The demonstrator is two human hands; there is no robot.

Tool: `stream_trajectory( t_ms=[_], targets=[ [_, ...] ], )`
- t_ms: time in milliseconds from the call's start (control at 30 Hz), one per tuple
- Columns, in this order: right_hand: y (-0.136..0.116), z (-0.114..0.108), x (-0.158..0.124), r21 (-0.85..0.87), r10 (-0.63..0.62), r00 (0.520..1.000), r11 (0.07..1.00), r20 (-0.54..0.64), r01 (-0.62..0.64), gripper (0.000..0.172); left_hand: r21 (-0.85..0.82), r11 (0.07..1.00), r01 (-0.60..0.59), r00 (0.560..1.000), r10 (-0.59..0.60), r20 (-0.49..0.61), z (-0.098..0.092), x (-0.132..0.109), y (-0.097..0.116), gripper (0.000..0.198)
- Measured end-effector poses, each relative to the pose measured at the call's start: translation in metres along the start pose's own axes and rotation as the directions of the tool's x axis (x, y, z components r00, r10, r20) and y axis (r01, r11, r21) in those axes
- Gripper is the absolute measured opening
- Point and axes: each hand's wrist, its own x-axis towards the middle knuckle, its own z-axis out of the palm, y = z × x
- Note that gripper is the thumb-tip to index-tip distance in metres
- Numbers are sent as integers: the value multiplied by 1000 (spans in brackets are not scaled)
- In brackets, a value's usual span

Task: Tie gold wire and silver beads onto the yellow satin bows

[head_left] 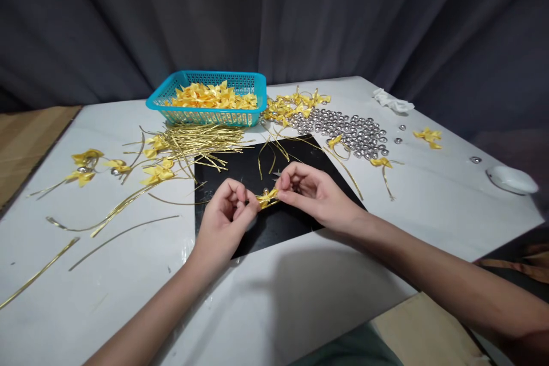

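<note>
Over the black mat (pixel 223 240), both of my hands pinch a small yellow ribbon bow (pixel 269 197) from its two sides. A shiny bead (pixel 266 191) shows at the bow's middle. My left hand (pixel 227 217) is closed, its thumb and forefinger on the bow's left end. My right hand (pixel 315 191) is closed on the right end, with a thin pointed silvery tip (pixel 277 174) showing by its fingers; what that tip belongs to is hidden. Gold twist ties (pixel 266 160) lie on the mat's far part.
A blue basket (pixel 206 110) of yellow bows (pixel 210 94) stands at the back. Before it is a pile of gold ties (pixel 206 140). Silver beads (pixel 355 131) spread to its right. Finished-looking bows (pixel 158 171) lie leftward; a white mouse-shaped object (pixel 512 179) sits at far right.
</note>
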Motion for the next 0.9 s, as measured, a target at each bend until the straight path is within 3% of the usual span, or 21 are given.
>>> stream_trajectory(
  t_ms=[167, 300, 533, 900],
  targets=[
    [-4, 0, 0, 8, 182, 983, 983, 19, -182, 25, 55, 998, -7, 1000, 6, 12, -1, -1, -3, 17],
    [-4, 0, 1, 38, 248, 968, 967, 44, -250, 24, 85, 996, -15, 999, 12, 33, -2, -2, -3, 14],
    [-4, 4, 1, -4, 221, 975, 975, 34, -221, 18, 102, 994, -27, 997, 19, 77, -2, -3, -3, 10],
    [-2, 1, 1, -108, 184, 983, 977, -13, -185, 19, 185, 979, -80, 997, 78, 19, -1, -2, -3, 6]
  ],
)
